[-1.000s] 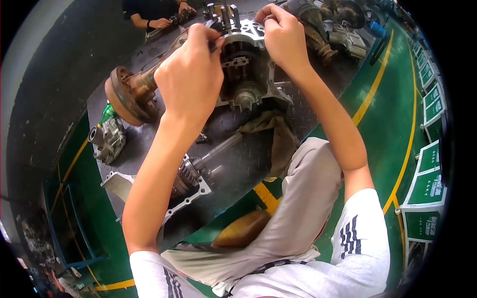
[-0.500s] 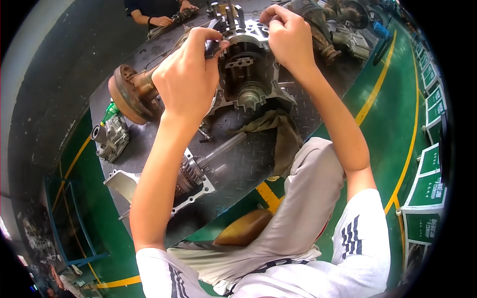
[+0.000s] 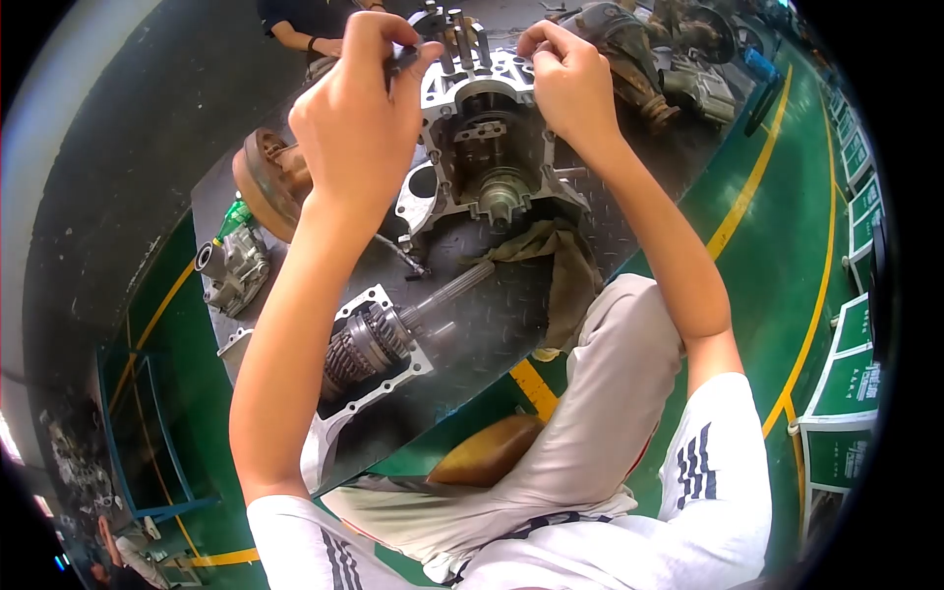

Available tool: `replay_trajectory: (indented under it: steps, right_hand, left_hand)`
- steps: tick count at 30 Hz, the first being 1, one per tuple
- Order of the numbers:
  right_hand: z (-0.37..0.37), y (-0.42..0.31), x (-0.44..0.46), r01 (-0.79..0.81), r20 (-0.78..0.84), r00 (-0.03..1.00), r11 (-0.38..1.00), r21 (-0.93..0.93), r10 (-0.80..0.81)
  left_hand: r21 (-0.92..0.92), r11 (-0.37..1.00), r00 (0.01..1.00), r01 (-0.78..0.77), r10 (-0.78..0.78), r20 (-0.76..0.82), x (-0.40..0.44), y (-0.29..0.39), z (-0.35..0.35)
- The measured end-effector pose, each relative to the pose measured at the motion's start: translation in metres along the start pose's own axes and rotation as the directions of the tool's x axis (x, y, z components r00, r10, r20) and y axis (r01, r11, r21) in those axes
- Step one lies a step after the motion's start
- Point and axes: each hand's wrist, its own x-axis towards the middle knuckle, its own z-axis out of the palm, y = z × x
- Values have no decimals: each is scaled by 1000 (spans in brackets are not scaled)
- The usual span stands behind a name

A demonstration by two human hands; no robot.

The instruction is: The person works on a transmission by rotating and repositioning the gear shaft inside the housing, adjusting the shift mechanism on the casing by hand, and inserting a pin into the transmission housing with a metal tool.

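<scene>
My left hand (image 3: 359,123) is raised at the upper left of the metal housing (image 3: 433,157), thumb and fingers closed on a small dark part (image 3: 403,59). Fingers cover much of that part, so its exact kind does not show. At the housing's upper right rim, my right hand (image 3: 575,88) has its fingers curled in a pinch; whatever lies between the fingertips is hidden. Several upright bolts (image 3: 460,39) stand at the housing's far end, between my hands. Inside the open housing sits a shaft with a toothed end (image 3: 500,195).
A gearbox half with a gear shaft (image 3: 372,339) lies on the metal table (image 3: 482,339) nearer me. A cloth (image 3: 572,285) hangs over the table edge. A rusty drum (image 3: 264,187) and a small casting (image 3: 234,270) are at left. Another person's arm (image 3: 305,39) is across the table.
My left hand has moved up and slightly left with the small dark part, uncovering more of the housing's left side. My right hand stays near the rim. The view has shifted slightly.
</scene>
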Motion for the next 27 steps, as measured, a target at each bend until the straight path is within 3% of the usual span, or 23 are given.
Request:
replay_trajectory:
  steps: [2, 8, 18, 21, 22, 25, 27]
  right_hand:
    - [2, 3, 0, -2, 6, 1000, 1000, 16, 1]
    - [5, 6, -2, 54, -29, 998, 999, 6, -54]
    - [3, 2, -2, 32, -11, 999, 999, 23, -32]
    - [2, 2, -2, 21, -11, 1000, 1000, -9, -21]
    - [1, 2, -2, 19, -16, 1000, 1000, -11, -19]
    - [2, 2, -2, 50, -15, 999, 999, -20, -51]
    - [2, 2, -3, 30, -9, 1000, 1000, 0, -30]
  left_hand:
    - [58, 997, 998, -59, 57, 35, -4, -4, -1]
    - [-16, 995, 995, -96, 95, -33, -4, -10, 5]
    - [99, 992, 997, -73, 69, 45, -3, 7, 2]
    - [57, 996, 996, 74, -71, -48, -4, -19, 1]
    - [-17, 968, 968, 250, -250, -4, 0, -24, -5]
    - [-85, 961, 964, 263, -265, -7, 8, -41, -1]
    - [-92, 915, 919, 392, -385, 82, 13, -48, 2]
